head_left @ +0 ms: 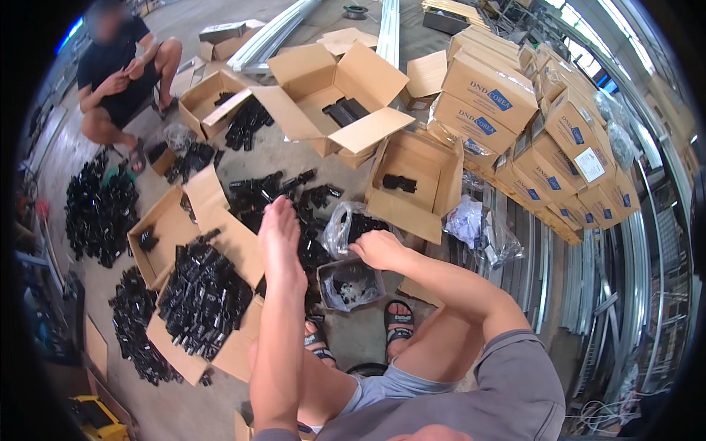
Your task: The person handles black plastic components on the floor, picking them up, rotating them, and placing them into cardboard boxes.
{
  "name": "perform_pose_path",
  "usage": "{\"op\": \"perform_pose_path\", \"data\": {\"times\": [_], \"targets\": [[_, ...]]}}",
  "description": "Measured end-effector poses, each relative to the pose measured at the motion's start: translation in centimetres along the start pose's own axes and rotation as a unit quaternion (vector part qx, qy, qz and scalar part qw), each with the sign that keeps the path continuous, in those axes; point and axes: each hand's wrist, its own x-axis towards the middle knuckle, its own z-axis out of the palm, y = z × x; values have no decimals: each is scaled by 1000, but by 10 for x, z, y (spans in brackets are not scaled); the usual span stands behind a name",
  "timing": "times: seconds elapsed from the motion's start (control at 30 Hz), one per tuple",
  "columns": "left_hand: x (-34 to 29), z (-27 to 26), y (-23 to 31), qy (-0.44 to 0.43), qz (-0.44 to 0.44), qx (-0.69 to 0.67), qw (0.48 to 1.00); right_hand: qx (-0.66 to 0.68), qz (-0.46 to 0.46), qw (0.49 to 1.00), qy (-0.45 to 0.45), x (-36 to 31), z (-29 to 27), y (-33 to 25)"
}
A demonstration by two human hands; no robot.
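Observation:
My left hand (pixel 281 239) reaches forward over a heap of black plastic parts (pixel 254 195), its fingers stretched out and nothing visible in them. To its right, my right hand (pixel 381 250) is closed at the edge of a clear plastic bag (pixel 340 229), fingertips pressed together on the film. Dark pieces show beside the bag, partly hidden by that hand. Just below stands a small box (pixel 371 295) lined with plastic, with small light-coloured pieces inside. The exact shape of the black parts is hard to make out.
Open cartons (pixel 412 198) stand ahead; a flattened one (pixel 243 323) carries more black parts. More heaps (pixel 103 209) lie left, near a crouching person (pixel 118 73). Stacked sealed cartons (pixel 485 95) and long metal profiles (pixel 581 287) fill the right. My sandalled feet (pixel 398 323) flank the floor below.

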Motion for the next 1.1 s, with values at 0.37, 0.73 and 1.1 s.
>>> {"op": "perform_pose_path", "data": {"times": [0.37,0.73,1.1], "targets": [[-27,46,-18,-31,-83,-1,996,-145,144,967,153,42,-11,154],[-6,71,-43,-57,-167,2,984,9,264,947,183,106,40,259],[-15,73,-44,-90,-217,55,970,-120,301,934,153,141,82,311]]}}
